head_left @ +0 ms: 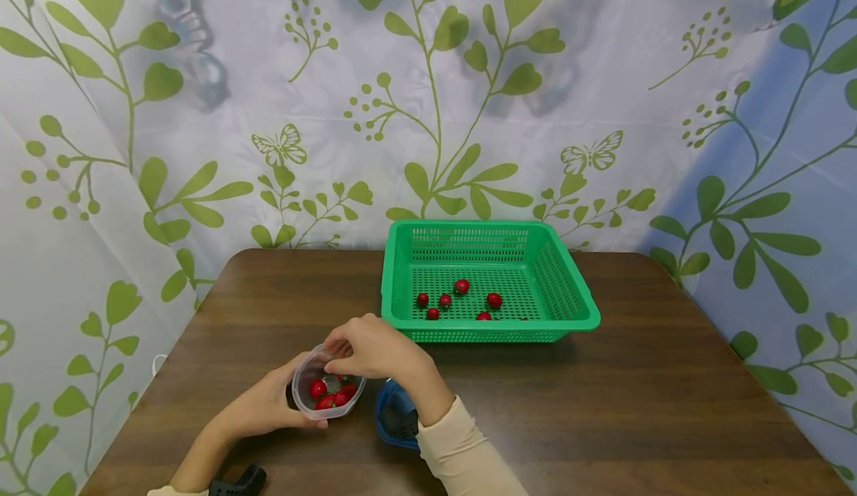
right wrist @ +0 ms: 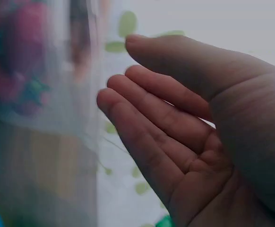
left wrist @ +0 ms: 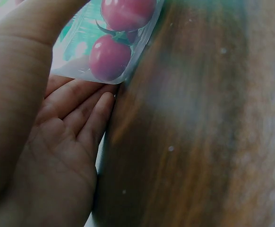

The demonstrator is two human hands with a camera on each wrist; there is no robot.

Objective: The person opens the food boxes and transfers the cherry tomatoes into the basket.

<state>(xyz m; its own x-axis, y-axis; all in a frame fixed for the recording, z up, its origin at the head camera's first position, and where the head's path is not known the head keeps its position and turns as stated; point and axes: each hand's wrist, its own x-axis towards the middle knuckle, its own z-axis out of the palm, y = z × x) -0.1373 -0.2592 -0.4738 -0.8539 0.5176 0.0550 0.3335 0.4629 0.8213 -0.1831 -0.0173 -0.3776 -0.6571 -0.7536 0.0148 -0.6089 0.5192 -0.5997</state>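
My left hand (head_left: pixel 271 403) grips a clear plastic container (head_left: pixel 303 388) from its left side, tilted with the mouth toward the head camera. Several cherry tomatoes (head_left: pixel 326 401) with green stems lie in its bottom; in the left wrist view, tomatoes (left wrist: pixel 110 57) show through the wall above my fingers (left wrist: pixel 92 111). My right hand (head_left: pixel 375 349) is over the container's far rim, fingertips at its mouth. In the right wrist view its fingers (right wrist: pixel 151 120) are loosely bent, with nothing between them and the thumb, beside the blurred container (right wrist: pixel 57 113).
A green perforated basket (head_left: pixel 495 326) stands at the back of the brown table (head_left: pixel 643 407), several tomatoes (head_left: pixel 461 286) scattered on its floor. A blue-rimmed piece (head_left: pixel 383 430) lies under my right wrist, partly hidden. A patterned curtain (head_left: pixel 321 87) hangs behind the table.
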